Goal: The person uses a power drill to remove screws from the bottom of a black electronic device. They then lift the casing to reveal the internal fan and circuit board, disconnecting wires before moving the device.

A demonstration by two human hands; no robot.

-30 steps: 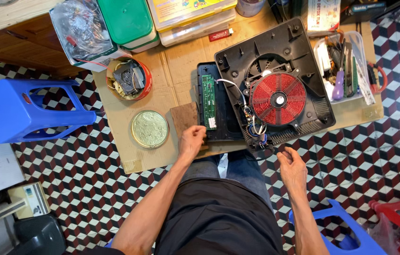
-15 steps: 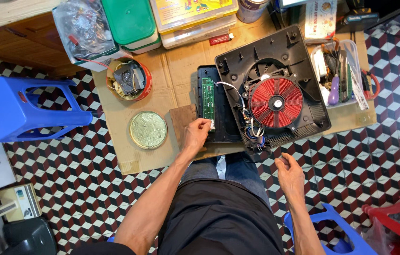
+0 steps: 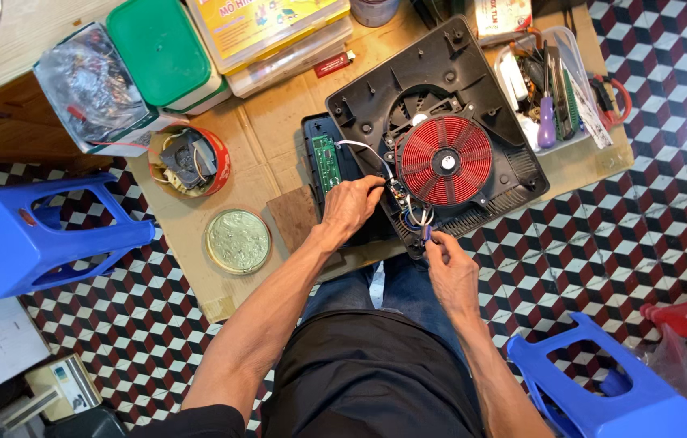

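1. Opened induction cooker base [image 3: 441, 97] lies on cardboard sheet [image 3: 270, 138] on the checkered floor [image 3: 644, 203]; red coil [image 3: 446, 160] exposed at its middle.
2. Left hand [image 3: 349, 207] rests on the near-left edge of the base, beside the green circuit board [image 3: 325, 163]; fingers curled together at the white wire [image 3: 364, 148].
3. Right hand [image 3: 450, 272] at the near edge; fingers pinched on the wire bundle [image 3: 418, 217].
4. Gold round lid [image 3: 238, 240] lies left, well apart; parts tray [image 3: 558, 81] just right of the base.
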